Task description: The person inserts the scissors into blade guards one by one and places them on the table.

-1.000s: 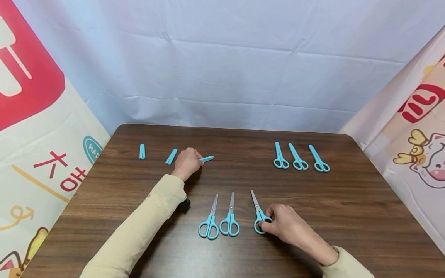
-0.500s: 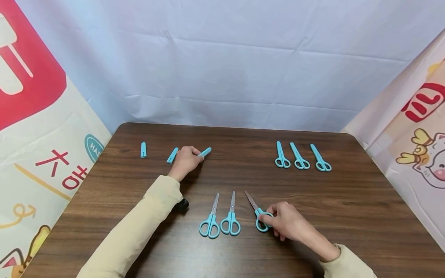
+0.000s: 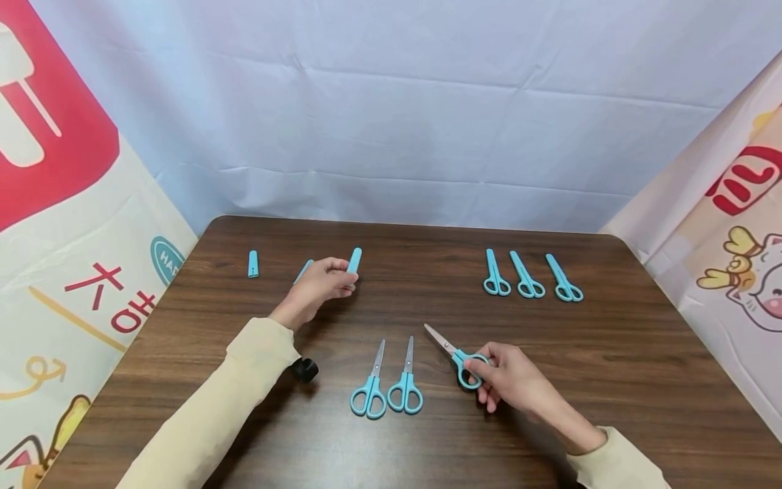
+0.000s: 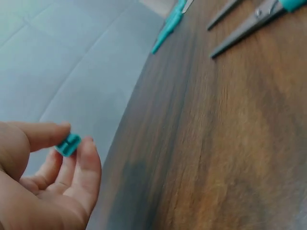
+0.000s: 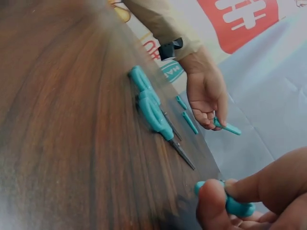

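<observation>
Wood-grain tabletop [image 3: 611, 380], twelve o'clock at far edge. Left hand [image 3: 314, 285] at ten o'clock: grip pinched on teal blade cover [image 3: 355, 259], slotted end visible in left wrist view. Right hand [image 3: 513, 377] at three o'clock: grip pinched on handle loops of bare-bladed scissors [image 3: 460, 356], tip angled between ten and eleven. Toward six o'clock, two uncovered scissors [image 3: 373, 382], tips to twelve. Two o'clock: three sheathed scissors [image 3: 520, 267], blades inside covers. Ten o'clock: two loose covers [image 3: 253, 263], one partly hidden behind left hand.
</observation>
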